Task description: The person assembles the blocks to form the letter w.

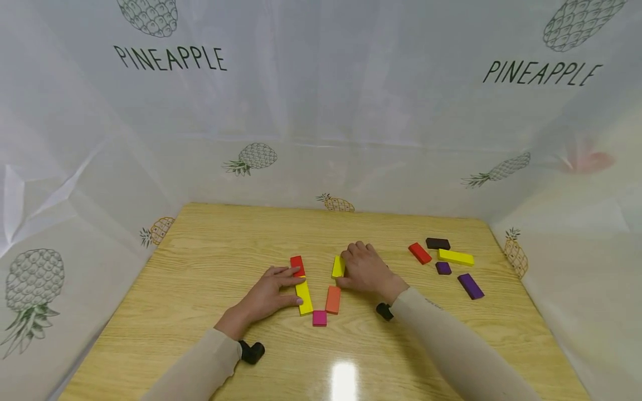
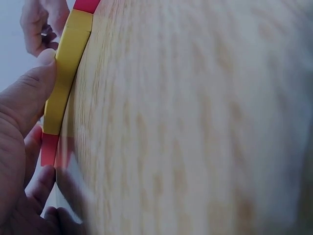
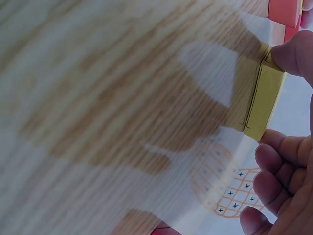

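Observation:
My left hand (image 1: pixel 271 292) rests on a two-block line, a red block (image 1: pixel 297 263) end to end with a long yellow block (image 1: pixel 304 298). Its thumb touches the yellow block, and in the left wrist view a fingertip lies at the red block's (image 2: pixel 49 149) end. With thumb and index finger, my right hand (image 1: pixel 363 267) pinches a shorter yellow block (image 3: pixel 264 98) by its two ends, low over the table. Toward me from it lies an orange block (image 1: pixel 333 299). A small magenta block (image 1: pixel 319 318) sits at the near end, between the two lines.
On the wooden table's (image 1: pixel 225 234) right side lie a red block (image 1: pixel 419 253), a black block (image 1: pixel 438 243), a long yellow block (image 1: pixel 455 257), a small purple block (image 1: pixel 443 268) and a longer purple block (image 1: pixel 471 286). A pineapple-print sheet (image 1: pixel 321 111) hangs behind and beside the table.

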The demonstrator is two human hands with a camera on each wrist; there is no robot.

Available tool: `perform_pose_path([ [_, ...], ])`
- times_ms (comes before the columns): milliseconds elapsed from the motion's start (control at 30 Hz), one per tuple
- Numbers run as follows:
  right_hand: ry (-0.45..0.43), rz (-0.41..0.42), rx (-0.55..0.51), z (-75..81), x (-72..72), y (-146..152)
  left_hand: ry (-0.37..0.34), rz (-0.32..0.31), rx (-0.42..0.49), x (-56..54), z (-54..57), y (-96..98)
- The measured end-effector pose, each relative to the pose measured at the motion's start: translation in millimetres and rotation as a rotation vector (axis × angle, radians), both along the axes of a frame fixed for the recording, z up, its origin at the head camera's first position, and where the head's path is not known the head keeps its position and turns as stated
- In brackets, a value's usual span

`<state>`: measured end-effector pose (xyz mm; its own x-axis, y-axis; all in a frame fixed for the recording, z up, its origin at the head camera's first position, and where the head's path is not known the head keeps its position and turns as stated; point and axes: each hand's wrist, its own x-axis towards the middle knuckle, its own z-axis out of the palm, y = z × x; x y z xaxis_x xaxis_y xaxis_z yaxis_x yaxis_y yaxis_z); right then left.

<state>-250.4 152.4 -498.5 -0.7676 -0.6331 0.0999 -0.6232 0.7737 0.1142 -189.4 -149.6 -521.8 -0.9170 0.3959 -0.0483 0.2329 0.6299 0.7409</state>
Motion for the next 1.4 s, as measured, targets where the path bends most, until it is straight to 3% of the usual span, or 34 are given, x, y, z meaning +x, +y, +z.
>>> perform_pose_path([
  [400,-0.056,0.0,-0.111,-1.5,0.3,8,0.01,0.001,-0.03,-1.1,-2.5,-0.4],
  [933,-0.115,0.029,-0.135,0.3,8.4,7,0.013,-0.004,-0.029,-2.7,-1.7,-1.3],
  [1400,-0.09,0.036,-0.106,-2.0,12.7,7,0.02,-0.018,-0.039,-1.5,1.1,0.4],
])
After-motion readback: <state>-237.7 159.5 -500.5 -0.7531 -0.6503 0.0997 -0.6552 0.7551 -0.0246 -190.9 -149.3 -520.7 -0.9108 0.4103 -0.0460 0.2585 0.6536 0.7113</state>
